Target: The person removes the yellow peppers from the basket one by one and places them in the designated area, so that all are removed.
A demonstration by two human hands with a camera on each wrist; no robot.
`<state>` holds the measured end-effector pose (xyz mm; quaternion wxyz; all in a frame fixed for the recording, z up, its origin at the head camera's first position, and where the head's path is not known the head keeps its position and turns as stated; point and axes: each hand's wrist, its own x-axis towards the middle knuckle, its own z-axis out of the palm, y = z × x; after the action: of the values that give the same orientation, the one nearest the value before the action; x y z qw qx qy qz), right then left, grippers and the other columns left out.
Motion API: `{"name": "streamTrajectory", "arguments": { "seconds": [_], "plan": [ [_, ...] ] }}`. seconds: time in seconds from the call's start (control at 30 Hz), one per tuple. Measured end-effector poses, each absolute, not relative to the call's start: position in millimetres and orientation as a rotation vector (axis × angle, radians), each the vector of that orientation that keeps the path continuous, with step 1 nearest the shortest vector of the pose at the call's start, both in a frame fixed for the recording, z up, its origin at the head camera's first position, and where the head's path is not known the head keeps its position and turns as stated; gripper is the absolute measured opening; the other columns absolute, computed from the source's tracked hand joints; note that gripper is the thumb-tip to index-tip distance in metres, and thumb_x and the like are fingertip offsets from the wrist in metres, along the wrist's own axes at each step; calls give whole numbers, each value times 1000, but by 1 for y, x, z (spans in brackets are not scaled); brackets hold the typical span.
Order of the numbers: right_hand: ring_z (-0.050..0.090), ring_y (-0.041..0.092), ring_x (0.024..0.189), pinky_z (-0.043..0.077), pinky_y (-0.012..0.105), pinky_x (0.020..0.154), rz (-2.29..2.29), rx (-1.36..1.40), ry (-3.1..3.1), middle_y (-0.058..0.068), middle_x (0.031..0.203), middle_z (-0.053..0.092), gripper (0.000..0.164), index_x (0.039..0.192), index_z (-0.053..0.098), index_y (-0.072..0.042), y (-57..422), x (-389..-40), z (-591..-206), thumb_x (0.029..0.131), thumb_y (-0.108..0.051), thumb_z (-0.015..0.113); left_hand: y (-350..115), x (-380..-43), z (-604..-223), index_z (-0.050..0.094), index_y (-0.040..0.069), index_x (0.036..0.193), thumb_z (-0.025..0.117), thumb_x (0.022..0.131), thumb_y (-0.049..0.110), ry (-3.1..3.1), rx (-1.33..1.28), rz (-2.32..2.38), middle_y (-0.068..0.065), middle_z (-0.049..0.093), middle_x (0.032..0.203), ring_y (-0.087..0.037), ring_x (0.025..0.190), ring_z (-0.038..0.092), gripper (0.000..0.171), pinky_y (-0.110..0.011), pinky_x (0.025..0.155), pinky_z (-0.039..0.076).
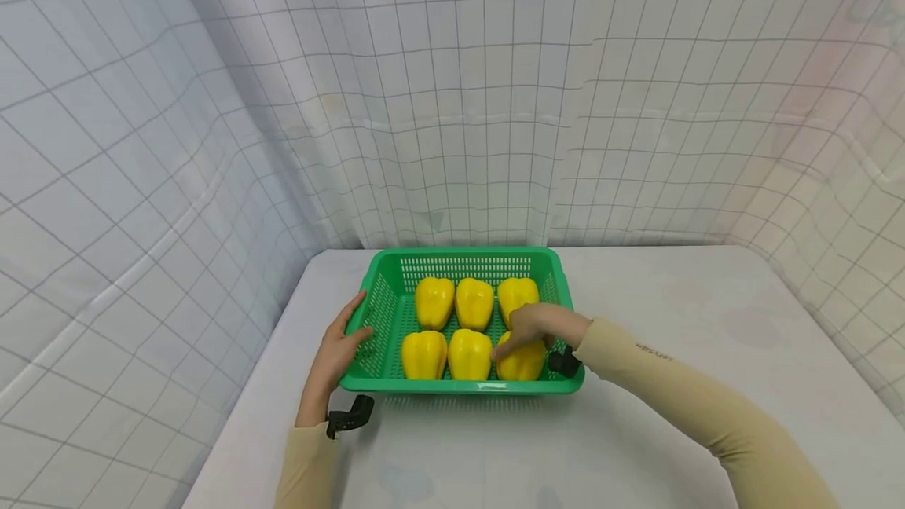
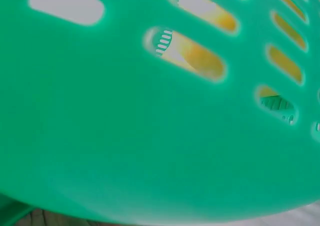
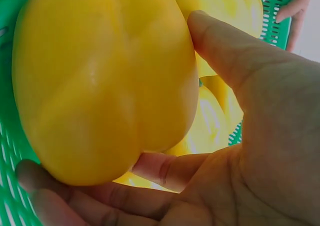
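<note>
A green plastic basket [image 1: 463,387] holds several yellow bell peppers in two rows. My right hand [image 1: 533,324] reaches in from the right and grips the front-right yellow bell pepper [image 1: 522,364]. In the right wrist view, my thumb lies along one side of that pepper [image 3: 105,81] and my fingers curl under its end. At the basket's left side, my left hand [image 1: 339,344] holds the rim, thumb over the edge. The basket's wall [image 2: 125,121] fills most of the left wrist view, hiding nearly all of that hand.
Beside the held pepper sits the front-middle pepper [image 1: 470,353], with the front-left pepper [image 1: 424,353] next to it. The back row includes a right-hand pepper [image 1: 518,293]. A white table [image 1: 657,289] carries the basket; a gridded white curtain [image 1: 481,100] hangs behind.
</note>
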<state>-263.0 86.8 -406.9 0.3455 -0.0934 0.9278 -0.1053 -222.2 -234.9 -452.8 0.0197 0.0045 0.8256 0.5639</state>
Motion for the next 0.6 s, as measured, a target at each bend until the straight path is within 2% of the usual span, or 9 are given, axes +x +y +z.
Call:
{"name": "streamTrajectory", "arguments": {
  "seconds": [0.23, 0.43, 0.5, 0.6],
  "plan": [
    [58, 24, 87, 54, 40, 69, -273, -284, 2396, 12, 108, 55, 74, 127, 48, 0, 87, -263, -408, 80, -53, 70, -235, -222, -452, 24, 22, 153, 49, 96, 6, 2562, 0, 1738, -14, 15, 155, -39, 134, 25, 64, -58, 97, 30],
    [55, 25, 91, 54, 41, 71, -319, -304, 2381, 11, 114, 53, 83, 137, 41, -1, 87, -262, -406, 78, -48, 75, -233, -220, -447, 22, 20, 153, 49, 97, 6, 2547, -2, 1740, -15, 13, 156, -40, 133, 25, 64, -59, 97, 31],
    [54, 25, 91, 54, 42, 70, -338, -318, 2379, 11, 116, 53, 84, 138, 40, -1, 87, -261, -406, 77, -47, 76, -233, -220, -447, 21, 18, 153, 49, 97, 5, 2538, 0, 1746, -16, 12, 156, -40, 135, 23, 64, -60, 98, 29],
    [55, 25, 87, 54, 41, 69, -353, -335, 2387, 10, 109, 54, 80, 133, 44, -1, 89, -260, -406, 76, -45, 78, -232, -220, -446, 21, 18, 153, 49, 97, 5, 2541, 4, 1749, -16, 12, 156, -40, 136, 21, 64, -60, 99, 27]
  ]
}}
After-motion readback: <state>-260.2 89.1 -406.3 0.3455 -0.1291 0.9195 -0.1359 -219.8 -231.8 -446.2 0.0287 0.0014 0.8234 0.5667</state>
